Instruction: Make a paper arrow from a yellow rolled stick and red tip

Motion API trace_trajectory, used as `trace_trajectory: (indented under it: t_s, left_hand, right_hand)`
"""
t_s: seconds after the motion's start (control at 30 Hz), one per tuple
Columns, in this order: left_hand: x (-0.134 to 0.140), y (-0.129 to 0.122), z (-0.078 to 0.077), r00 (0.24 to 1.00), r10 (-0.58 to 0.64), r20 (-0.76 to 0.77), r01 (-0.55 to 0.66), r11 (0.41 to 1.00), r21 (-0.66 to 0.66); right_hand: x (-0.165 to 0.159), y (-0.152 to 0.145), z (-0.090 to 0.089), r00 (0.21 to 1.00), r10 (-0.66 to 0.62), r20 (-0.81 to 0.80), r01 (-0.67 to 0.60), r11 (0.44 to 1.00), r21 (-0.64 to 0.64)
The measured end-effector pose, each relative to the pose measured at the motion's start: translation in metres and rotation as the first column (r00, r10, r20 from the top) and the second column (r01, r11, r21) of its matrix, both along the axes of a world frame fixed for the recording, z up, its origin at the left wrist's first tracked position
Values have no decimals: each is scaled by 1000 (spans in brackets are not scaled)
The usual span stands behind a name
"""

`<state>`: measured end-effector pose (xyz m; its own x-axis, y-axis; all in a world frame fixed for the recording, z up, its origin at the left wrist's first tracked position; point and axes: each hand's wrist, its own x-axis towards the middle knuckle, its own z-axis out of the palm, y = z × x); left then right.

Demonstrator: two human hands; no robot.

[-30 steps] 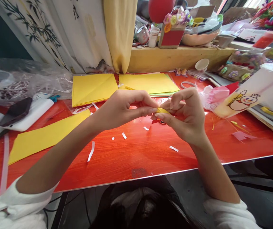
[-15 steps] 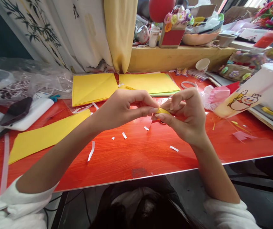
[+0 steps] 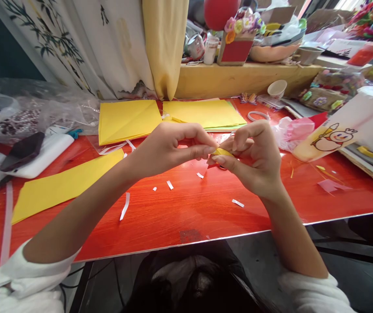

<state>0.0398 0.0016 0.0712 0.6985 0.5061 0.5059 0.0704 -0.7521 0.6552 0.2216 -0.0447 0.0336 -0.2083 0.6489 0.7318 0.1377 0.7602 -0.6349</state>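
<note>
Almost nothing has moved since a second ago: my hands sit where they were, and only my right thumb has crept slightly along the paper.

The red desk [image 3: 186, 208] fills the view and is my landmark. At its far edge lie two stacks of yellow paper sheets [image 3: 128, 119], with a long yellow strip [image 3: 62, 184] near its left side. A pink and white plastic bag [image 3: 295, 128] rests toward its right side, and a phone on a white case [image 3: 26, 154] toward its far left.

Above the desk's middle, my left hand [image 3: 167, 148] and my right hand [image 3: 254, 161] meet. Both sets of fingers are pressed together, clamped on a small folded yellow paper piece [image 3: 222, 152] held just off the desk. Tiny white paper scraps [image 3: 169, 185] dot the desk below my hands.

I judge I am mid-fold or rolling the piece, pinching a crease tight. The next move likely calls for a firm pinch and a small turn of the piece between the fingertips.

My fingers hide most of the piece, so its shape is unclear. A red sliver beneath it is too small to identify. The clutter on the shelf beyond the desk is hard to make out.
</note>
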Motion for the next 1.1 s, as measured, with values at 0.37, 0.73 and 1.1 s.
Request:
trace_trajectory:
  t_s: [0.37,0.73,1.1]
  left_hand:
    - [1,0,-1,1000,-8,-11,8,1000,-19]
    - [2,0,-3,1000,-10,16,10,999,-52]
    - [3,4,-6,1000,-8,11,8,1000,8]
  right_hand:
    - [2,0,-2,999,-32,30,31,999,5]
    - [2,2,-2,1000,-1,17,0,1000,3]
    - [1,2,-7,996,-85,31,84,996,24]
